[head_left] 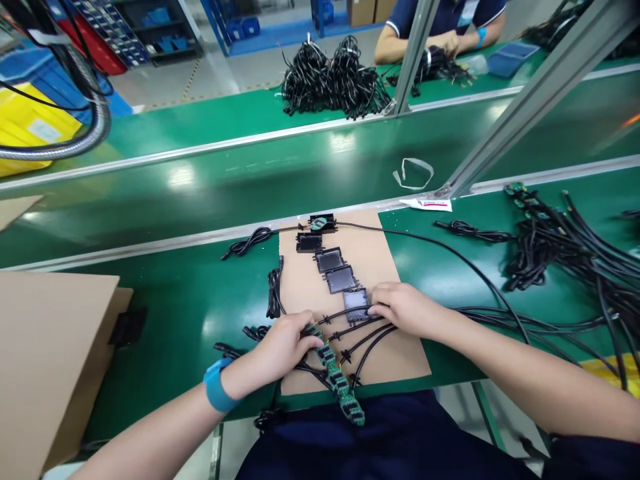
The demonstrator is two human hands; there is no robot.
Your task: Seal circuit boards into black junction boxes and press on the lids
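Observation:
My left hand (284, 345), with a blue wristband, is closed on the top end of a row of green circuit boards (340, 383) with black cables attached, on a brown cardboard sheet (373, 257). My right hand (406, 308) presses its curled fingers on the nearest black plastic case (356, 303) and the cables beside it. Several more open black cases (330, 259) lie in a diagonal row up the sheet; the farthest one (321, 223) holds a green board with a cable.
A heap of black cables with green boards (565, 247) lies on the green bench at right. Cardboard boxes (47, 353) stand at left. Beyond the conveyor belt (250, 180), another person (445, 30) handles cable bundles (333, 77). Slanted metal posts (525, 100) rise at right.

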